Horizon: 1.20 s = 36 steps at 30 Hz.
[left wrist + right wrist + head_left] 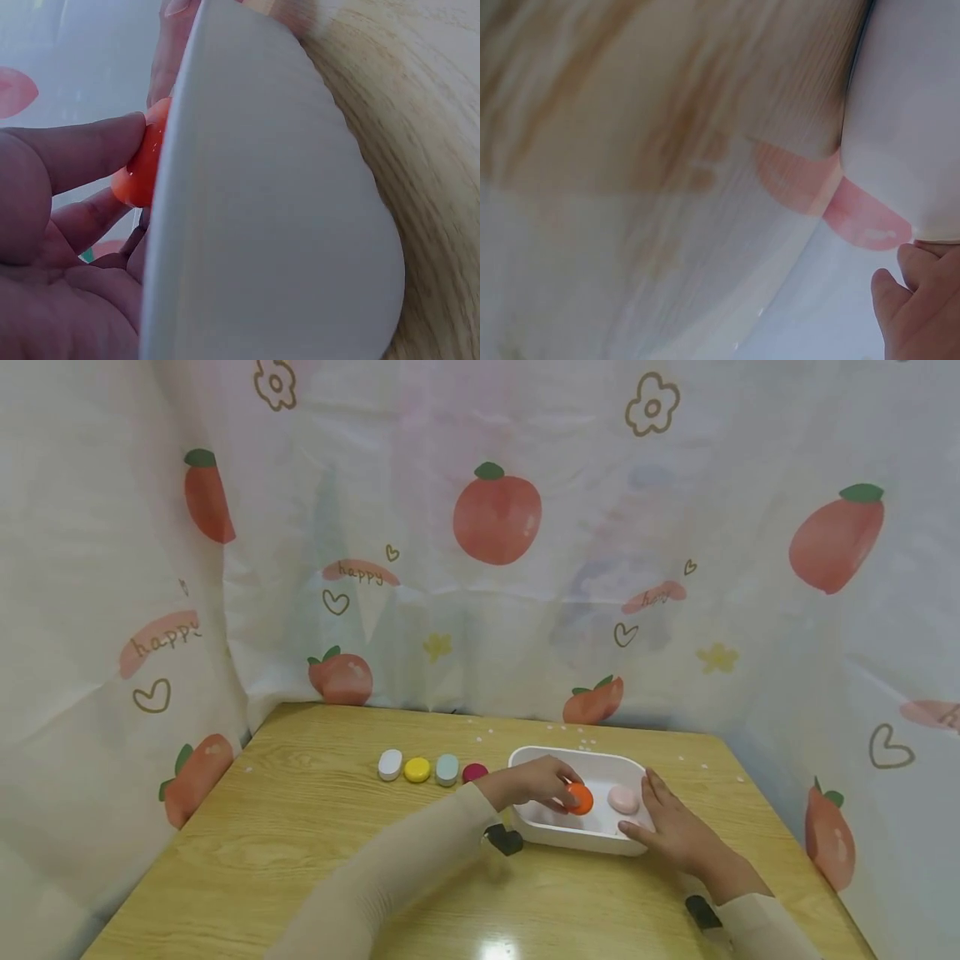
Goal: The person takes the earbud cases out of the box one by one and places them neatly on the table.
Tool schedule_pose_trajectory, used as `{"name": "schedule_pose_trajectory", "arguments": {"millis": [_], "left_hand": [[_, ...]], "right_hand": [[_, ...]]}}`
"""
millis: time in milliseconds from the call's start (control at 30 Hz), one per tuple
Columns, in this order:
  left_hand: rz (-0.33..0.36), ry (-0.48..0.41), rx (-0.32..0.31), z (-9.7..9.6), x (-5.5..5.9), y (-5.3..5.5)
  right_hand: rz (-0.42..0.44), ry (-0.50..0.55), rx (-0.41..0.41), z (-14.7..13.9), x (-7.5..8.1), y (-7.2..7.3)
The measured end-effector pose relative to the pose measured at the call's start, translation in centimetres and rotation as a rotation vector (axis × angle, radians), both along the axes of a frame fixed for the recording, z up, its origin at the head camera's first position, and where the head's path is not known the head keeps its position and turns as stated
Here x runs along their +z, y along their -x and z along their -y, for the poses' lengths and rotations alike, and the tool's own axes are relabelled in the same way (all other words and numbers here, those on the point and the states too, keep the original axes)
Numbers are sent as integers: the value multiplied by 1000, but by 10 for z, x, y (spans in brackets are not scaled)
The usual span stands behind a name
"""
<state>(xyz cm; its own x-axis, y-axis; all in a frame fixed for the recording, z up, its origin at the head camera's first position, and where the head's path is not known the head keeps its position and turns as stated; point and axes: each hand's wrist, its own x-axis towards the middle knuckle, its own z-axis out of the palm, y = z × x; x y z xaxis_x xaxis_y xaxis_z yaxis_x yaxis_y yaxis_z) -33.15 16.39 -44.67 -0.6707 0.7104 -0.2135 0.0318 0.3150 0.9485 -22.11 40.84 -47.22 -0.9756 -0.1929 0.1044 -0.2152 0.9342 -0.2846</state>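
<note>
Over the inside of a white rounded tray (570, 837), my left hand (534, 781) pinches a glossy orange round piece (581, 800) between thumb and fingers. The left wrist view has the thumb on top of the orange piece (139, 176), partly hidden behind the tray's wall (270, 187). A pale pink rounded piece (623, 799) lies on the tray's floor, to the right of the orange one. My right hand (675, 833) rests against the tray's right end, fingers extended along it and the thumb at the near corner. In the right wrist view its fingertips (891, 289) reach the tray's edge.
Left of the tray, a white piece (390, 765), a yellow piece (417, 769), a pale green piece (447, 770) and a dark red piece (475, 772) stand in a row on the wooden table (315, 810). A fruit-printed curtain (420, 610) hangs behind the table.
</note>
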Motion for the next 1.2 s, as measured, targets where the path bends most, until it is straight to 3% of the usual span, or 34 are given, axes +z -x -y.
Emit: {"name": "schedule_pose_trajectory", "arguments": {"millis": [533, 800, 1033, 1200], "left_hand": [[8, -63, -35, 45, 16, 8], [-2, -52, 8, 62, 16, 9], [-18, -44, -28, 85, 22, 10], [-3, -51, -5, 96, 19, 14]], "right_hand": [[-23, 5, 19, -2, 1, 1], [-31, 22, 28, 2, 1, -1], [-31, 28, 32, 0, 0, 0], [-32, 26, 36, 0, 1, 1]]}}
